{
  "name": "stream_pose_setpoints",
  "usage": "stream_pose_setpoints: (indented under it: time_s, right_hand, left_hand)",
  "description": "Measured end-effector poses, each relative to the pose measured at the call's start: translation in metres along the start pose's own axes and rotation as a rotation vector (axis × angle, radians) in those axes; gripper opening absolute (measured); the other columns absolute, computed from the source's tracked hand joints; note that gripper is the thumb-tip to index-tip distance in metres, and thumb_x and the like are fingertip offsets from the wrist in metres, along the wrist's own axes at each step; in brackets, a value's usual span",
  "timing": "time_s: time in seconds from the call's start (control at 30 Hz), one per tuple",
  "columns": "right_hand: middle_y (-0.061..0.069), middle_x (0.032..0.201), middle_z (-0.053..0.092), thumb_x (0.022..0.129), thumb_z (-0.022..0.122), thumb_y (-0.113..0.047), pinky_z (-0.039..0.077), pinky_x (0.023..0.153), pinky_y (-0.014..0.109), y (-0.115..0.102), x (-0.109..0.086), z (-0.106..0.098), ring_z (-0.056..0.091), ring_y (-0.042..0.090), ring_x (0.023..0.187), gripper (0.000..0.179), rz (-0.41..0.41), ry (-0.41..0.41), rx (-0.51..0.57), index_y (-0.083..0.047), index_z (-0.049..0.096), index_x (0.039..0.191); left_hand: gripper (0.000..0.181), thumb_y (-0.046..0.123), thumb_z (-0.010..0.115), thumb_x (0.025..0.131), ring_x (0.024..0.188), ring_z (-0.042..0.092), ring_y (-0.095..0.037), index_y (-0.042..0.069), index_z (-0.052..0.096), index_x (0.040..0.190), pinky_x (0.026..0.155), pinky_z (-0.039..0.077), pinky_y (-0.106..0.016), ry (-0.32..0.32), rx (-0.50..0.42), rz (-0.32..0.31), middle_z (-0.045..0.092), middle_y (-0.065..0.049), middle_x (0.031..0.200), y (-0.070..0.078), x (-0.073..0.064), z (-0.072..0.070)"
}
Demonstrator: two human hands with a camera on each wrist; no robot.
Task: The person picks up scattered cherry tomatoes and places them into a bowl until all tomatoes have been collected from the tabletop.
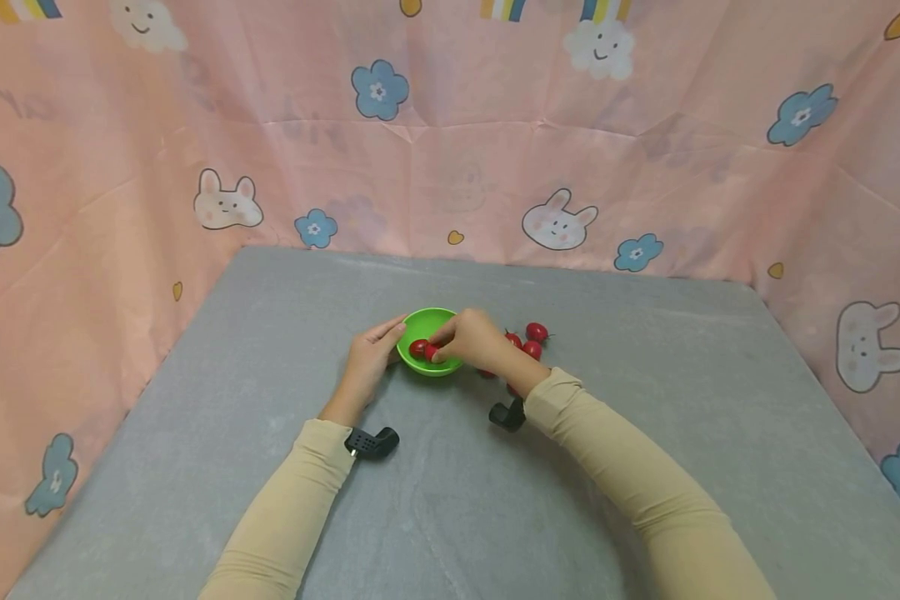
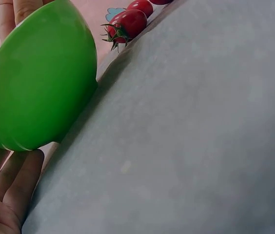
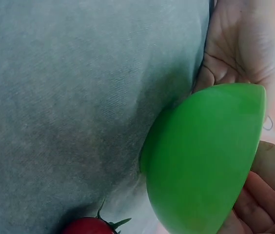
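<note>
A green bowl (image 1: 429,371) stands on the grey table, with a red cherry tomato (image 1: 417,348) inside. At its left side my left hand (image 1: 369,357) holds it, the thumb at the rim and the fingers against the outer wall. In the left wrist view, those fingers (image 2: 23,183) touch the green wall. My right hand (image 1: 471,337) reaches over the right rim and pinches another cherry tomato (image 1: 432,353) within the bowl. The bowl's wall hides both tomatoes from the wrist views.
Several more cherry tomatoes (image 1: 537,332) with green stems lie right of the bowl, partly hidden behind my right wrist. One tomato (image 3: 88,226) shows at the bottom of the right wrist view. A pink patterned cloth (image 1: 450,167) hangs around the table's far and side edges.
</note>
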State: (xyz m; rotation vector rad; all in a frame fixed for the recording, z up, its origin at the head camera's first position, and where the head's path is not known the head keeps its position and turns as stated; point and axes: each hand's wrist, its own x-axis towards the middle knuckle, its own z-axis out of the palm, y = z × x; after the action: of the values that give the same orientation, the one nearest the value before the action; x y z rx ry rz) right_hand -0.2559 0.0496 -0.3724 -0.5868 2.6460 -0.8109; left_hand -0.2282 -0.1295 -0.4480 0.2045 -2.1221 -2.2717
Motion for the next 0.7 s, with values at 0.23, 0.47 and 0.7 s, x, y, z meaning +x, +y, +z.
stream_pose_setpoints:
  time_s: [0.23,0.47,0.7]
  right_hand:
    - [0.005,0.111,0.076,0.084,0.080,-0.017,0.048,0.107,0.041,0.0011,0.0023,0.0032,0.063,0.022,0.119,0.028,-0.017,-0.020,-0.023,-0.011,0.078,0.110]
    - [0.003,0.110,0.076,0.083,0.080,-0.016,0.053,0.099,0.037,0.0009,0.0026,0.0032,0.064,0.020,0.114,0.028,-0.025,-0.031,-0.031,-0.012,0.078,0.110]
    - [0.004,0.112,0.076,0.086,0.078,-0.018,0.054,0.100,0.039,0.0078,-0.0039,-0.0032,0.064,0.021,0.115,0.029,0.037,0.007,0.095,-0.012,0.077,0.114]
  left_hand:
    - [0.038,0.024,0.060,0.100,0.124,0.058,-0.016,0.007,0.063,0.134,0.084,0.052,-0.011,-0.007,-0.001,-0.008,0.060,-0.011,0.141,-0.0002,0.0011,-0.0005]
    - [0.038,0.023,0.060,0.101,0.114,0.062,-0.010,0.006,0.063,0.134,0.082,0.054,-0.013,-0.015,-0.019,-0.011,0.060,-0.012,0.141,-0.0006,0.0014,-0.0011]
    - [0.037,0.021,0.060,0.100,0.104,0.063,-0.001,0.005,0.063,0.133,0.081,0.055,-0.012,-0.009,-0.034,-0.018,0.060,-0.012,0.140,-0.0001,0.0013,-0.0003]
